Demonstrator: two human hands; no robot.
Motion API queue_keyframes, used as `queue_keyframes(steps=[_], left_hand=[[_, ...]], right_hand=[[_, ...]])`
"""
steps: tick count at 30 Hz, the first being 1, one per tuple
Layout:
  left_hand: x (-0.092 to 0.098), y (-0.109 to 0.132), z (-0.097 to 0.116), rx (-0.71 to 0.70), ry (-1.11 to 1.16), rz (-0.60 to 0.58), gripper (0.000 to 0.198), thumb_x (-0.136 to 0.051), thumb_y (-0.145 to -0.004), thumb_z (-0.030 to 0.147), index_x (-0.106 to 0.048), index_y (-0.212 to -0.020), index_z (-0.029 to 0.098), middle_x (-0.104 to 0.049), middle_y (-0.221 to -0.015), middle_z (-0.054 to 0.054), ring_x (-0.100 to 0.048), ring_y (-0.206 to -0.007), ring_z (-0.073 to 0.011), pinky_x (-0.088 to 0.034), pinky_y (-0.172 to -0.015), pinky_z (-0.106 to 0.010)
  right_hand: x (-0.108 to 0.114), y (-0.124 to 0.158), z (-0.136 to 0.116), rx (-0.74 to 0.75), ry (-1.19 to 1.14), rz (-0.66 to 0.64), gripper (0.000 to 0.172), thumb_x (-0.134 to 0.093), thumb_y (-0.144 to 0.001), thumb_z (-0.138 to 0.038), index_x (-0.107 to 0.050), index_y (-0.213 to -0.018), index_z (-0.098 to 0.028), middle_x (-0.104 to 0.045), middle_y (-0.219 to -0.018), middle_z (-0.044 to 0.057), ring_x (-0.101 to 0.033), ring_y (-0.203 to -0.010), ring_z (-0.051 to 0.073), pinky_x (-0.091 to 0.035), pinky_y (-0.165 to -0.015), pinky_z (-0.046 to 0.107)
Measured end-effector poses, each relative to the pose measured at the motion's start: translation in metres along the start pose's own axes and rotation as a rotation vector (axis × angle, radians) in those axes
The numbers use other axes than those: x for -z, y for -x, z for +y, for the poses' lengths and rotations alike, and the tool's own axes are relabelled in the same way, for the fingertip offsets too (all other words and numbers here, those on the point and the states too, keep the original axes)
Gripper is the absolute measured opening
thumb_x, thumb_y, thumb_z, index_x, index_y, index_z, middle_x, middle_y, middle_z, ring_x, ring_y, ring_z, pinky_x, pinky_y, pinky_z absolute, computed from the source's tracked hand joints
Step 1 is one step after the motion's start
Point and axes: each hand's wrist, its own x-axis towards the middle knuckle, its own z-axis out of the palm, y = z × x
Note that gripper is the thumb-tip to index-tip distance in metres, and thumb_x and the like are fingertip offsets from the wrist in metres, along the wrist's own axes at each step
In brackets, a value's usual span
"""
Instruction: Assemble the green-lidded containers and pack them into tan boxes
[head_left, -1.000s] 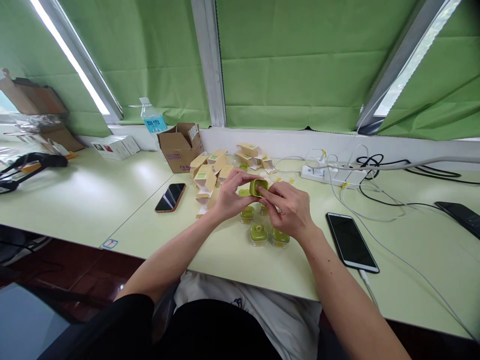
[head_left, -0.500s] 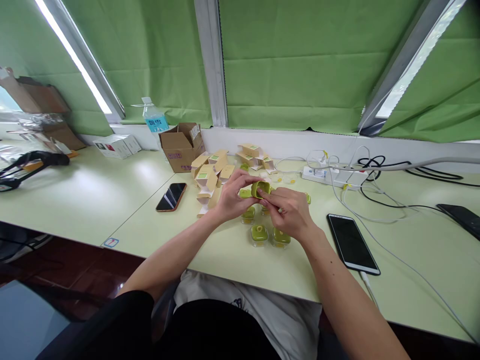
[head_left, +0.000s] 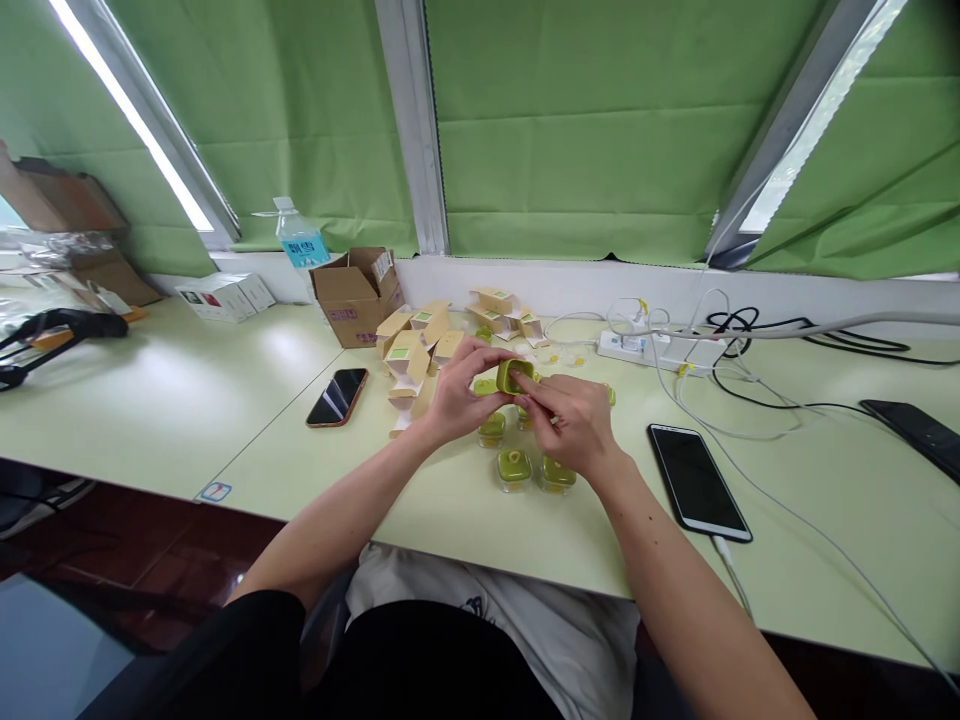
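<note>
So we're holding a small hollow green piece (head_left: 510, 370) up over the tabletop (head_left: 442, 510), open side turned toward us. Our left hand (head_left: 463, 392) is gripping it from the left, fingers clamped on its sides. Our right hand (head_left: 574, 418) is reaching it from the right, one of the fingers poking into the hollow; we honestly can't tell if the thumb's pinching the rim too. A bunch of little clear tubs (head_left: 514, 468) with green lids are sitting under our hands and on the near side. Tan cartons (head_left: 409, 355) are lying in a heap to the far left, just beside a brown box (head_left: 356, 298). One phone (head_left: 337, 398) is lying left of the cartons, and a bigger phone (head_left: 697, 482) is lying off right, plugged into a white cable (head_left: 731, 570).
</note>
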Motion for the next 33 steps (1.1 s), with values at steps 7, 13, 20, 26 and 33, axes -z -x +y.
queue_keyframes(steps=[7,13,20,26,33], left_hand=[[-0.002,0.002,-0.005,-0.049,0.016,0.027,0.042,-0.091,-0.089,0.025,-0.080,-0.129,0.024,-0.074,-0.108,-0.006,-0.072,-0.104,-0.0203,-0.067,-0.084,-0.033],[-0.002,0.003,-0.008,-0.066,0.034,0.013,0.042,-0.092,-0.091,0.032,-0.079,-0.131,0.024,-0.074,-0.108,-0.007,-0.072,-0.104,-0.0208,-0.068,-0.084,-0.033],[-0.003,0.001,-0.008,-0.069,-0.018,0.017,0.040,-0.090,-0.093,0.030,-0.078,-0.131,0.025,-0.078,-0.110,-0.007,-0.073,-0.106,-0.0224,-0.067,-0.090,-0.037],[-0.004,-0.006,-0.009,-0.117,-0.173,0.170,0.044,-0.092,-0.089,0.025,-0.076,-0.129,0.028,-0.085,-0.115,-0.006,-0.065,-0.107,-0.0277,-0.058,-0.093,-0.046],[0.000,-0.009,-0.021,-0.044,-0.183,0.166,0.041,-0.090,-0.087,0.025,-0.075,-0.125,0.028,-0.083,-0.120,-0.006,-0.068,-0.107,-0.0281,-0.052,-0.100,-0.048]], right_hand=[[-0.002,0.002,0.002,-0.056,-0.074,-0.085,0.037,-0.057,-0.112,-0.029,-0.088,-0.131,-0.022,-0.072,-0.064,0.001,-0.057,-0.059,0.016,-0.031,-0.061,0.032],[0.000,0.001,0.003,-0.151,-0.186,-0.182,0.035,-0.058,-0.112,-0.032,-0.090,-0.124,-0.024,-0.065,-0.063,-0.001,-0.049,-0.057,0.015,-0.030,-0.060,0.029],[0.001,-0.001,0.004,-0.189,-0.248,-0.175,0.033,-0.062,-0.108,-0.030,-0.090,-0.124,-0.026,-0.067,-0.065,-0.001,-0.053,-0.059,0.015,-0.040,-0.062,0.028],[0.010,-0.006,0.022,-0.364,-0.231,0.151,0.033,-0.061,-0.104,-0.033,-0.092,-0.107,-0.022,-0.085,-0.087,0.008,-0.070,-0.067,0.020,-0.053,-0.067,0.033],[0.007,-0.031,0.062,-0.690,0.175,-0.234,0.022,-0.068,-0.097,-0.022,-0.090,-0.096,-0.027,-0.086,-0.088,0.008,-0.075,-0.081,0.028,-0.047,-0.066,0.035]])
